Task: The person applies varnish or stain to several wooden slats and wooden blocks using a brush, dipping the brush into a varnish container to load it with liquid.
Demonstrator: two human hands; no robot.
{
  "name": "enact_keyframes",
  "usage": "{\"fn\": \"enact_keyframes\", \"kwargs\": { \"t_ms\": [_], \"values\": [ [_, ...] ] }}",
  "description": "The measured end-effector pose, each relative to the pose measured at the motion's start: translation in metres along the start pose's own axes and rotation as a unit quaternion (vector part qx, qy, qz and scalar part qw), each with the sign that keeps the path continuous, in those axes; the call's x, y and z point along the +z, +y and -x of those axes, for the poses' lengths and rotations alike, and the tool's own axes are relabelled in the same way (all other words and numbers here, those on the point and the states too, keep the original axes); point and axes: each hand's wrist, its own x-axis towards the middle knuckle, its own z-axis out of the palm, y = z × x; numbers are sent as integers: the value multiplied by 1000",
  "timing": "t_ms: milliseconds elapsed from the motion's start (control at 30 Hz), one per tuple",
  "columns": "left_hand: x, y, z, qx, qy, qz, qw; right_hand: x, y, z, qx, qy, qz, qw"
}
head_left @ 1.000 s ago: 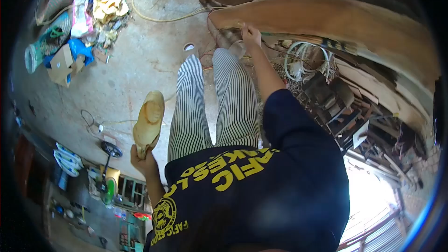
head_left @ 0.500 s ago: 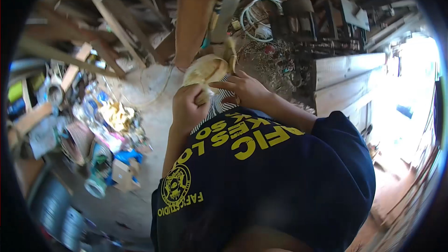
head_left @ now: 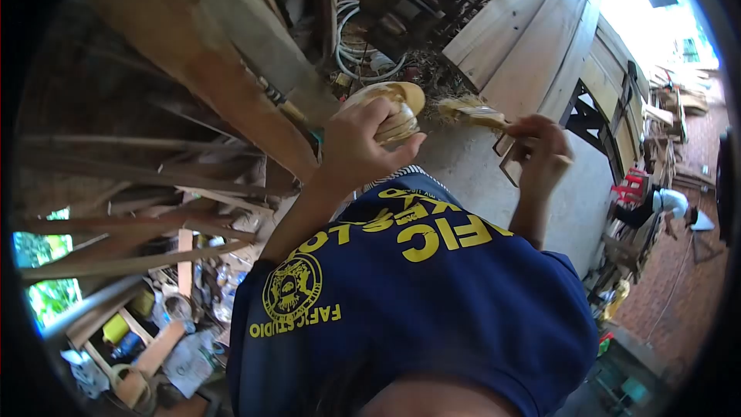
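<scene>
My left hand (head_left: 359, 135) is wrapped around a yellowish, smeared round tub (head_left: 398, 122) in front of my chest. The tub is tilted, and my fingers hide part of it; its contents do not show clearly. Out to the right, my right hand (head_left: 540, 143) is closed on the handle of a paintbrush (head_left: 477, 113). The brush's ragged, pale bristles point left toward the tub, with a gap between them.
A large wooden beam (head_left: 224, 85) slants down on the left. Pale planks (head_left: 525, 38) lie at the upper right, beyond a coiled white hose (head_left: 347, 54). Clutter covers the lower left. Far right, another person (head_left: 670, 202) is near a red chair (head_left: 633, 184).
My view has turned to the right. My hands, close together before, are now apart; the right has moved outward with the brush, and the left holds the tub higher.
</scene>
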Motion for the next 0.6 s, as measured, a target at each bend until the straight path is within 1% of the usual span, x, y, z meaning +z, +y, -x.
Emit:
{"fn": "enact_keyframes", "kwargs": {
  "t_ms": [33,67,100,133,167,233,300,367,433,467,533,600],
  "values": [
    [11,-2,-12,24,-25,-5,999,-16,-8,-4,13,15,-45,999],
    [28,-6,-24,64,-5,19,998,-20,-9,-7,13,27,-49,998],
    [42,-7,-36,73,-16,20,997,-24,-9,-10,12,67,-67,995],
    [56,-7,-49,68,-30,28,997,-28,-7,-14,9,107,-85,991],
    [71,-8,-63,64,-44,36,996,-33,-2,-19,6,120,-88,989],
    [106,-18,-92,90,-64,24,994,-44,14,-30,30,193,-47,980],
    [143,-30,-118,39,-90,52,994,-56,29,-43,13,227,-56,972],
    [170,-41,-141,60,-109,39,991,-65,43,-57,-14,284,-82,955],
    [187,-55,-153,123,-124,39,984,-72,59,-67,-15,309,-82,948],
    [191,-57,-160,135,-162,47,976,-75,64,-72,-9,309,-94,946],
    [200,-64,-165,144,-190,65,969,-79,79,-84,3,306,-136,942],
    [207,-74,-169,139,-232,83,959,-76,84,-97,52,306,-144,940]
  ]
}}
